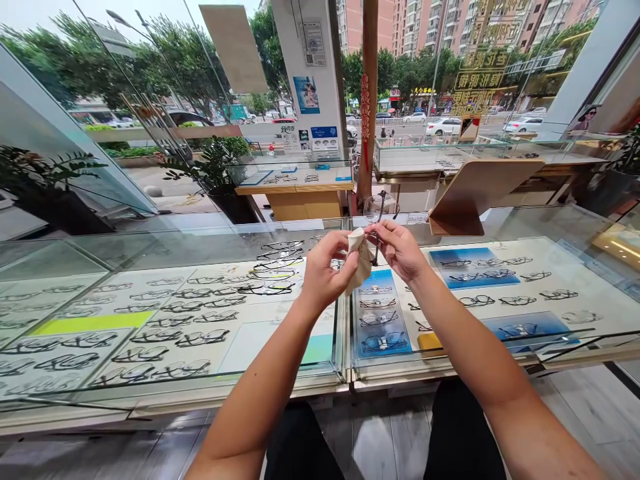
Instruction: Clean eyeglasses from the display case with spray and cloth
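Note:
Both my hands are raised close together above the glass display counter. My left hand point(330, 270) pinches a cream cloth point(359, 270), which is folded around part of a pair of glasses and hangs below the fingers. My right hand point(397, 250) grips the thin dark-framed glasses point(383, 203) at the frame. One lens and a temple stick up above the fingers, and another dark part of the frame points down between the hands. The cloth hides the rest of the glasses.
Under the glass top point(220, 243), many glasses lie in rows, some on blue cards point(383, 320). A wooden stand point(480, 193) is on the counter at the right. Several folded glasses point(277, 267) form a column left of my hands. Beyond are a small display case point(295, 190) and potted plants.

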### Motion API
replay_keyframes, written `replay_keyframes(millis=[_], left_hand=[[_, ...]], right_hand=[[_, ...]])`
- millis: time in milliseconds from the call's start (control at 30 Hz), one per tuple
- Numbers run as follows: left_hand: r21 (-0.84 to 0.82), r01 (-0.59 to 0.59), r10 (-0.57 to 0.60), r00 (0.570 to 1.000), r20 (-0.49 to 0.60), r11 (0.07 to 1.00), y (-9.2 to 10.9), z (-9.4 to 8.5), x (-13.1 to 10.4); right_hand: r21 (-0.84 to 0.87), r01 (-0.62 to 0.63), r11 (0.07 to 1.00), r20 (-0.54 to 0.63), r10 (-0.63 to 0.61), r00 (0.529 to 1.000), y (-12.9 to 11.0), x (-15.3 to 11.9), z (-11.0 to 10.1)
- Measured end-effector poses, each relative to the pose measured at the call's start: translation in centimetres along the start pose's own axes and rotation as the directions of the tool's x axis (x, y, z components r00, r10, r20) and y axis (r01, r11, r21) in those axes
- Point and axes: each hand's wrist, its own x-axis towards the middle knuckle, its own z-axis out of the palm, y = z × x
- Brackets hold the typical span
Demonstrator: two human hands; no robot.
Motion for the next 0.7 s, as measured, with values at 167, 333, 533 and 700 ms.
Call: replay_keyframes(millis=[167,333,533,700], left_hand=[[-0.010,-0.051,0.050,0.996,-0.070,0.999,0.3,0.3,0.0],[-0.240,0.181,-0.206,0.975,-0.082,0.954,0.4,1.3,0.0],[-0.412,0.427,-0.390,0.904,0.173,0.805,0.4,1.6,0.2],[-0.388,0.492,-0.385,0.864,0.323,0.779,0.3,1.5,0.0]], right_hand=[[0.017,-0.034,0.999,0.018,0.033,0.999,-0.2,-0.5,0.6],[0.002,-0.093,0.996,0.047,0.092,0.995,-0.4,-1.1,1.1],[0.030,-0.068,0.997,0.066,0.066,0.996,-0.5,-1.4,1.4],[-0.024,-0.056,0.998,0.089,0.058,0.994,-0.4,-1.5,1.5]])
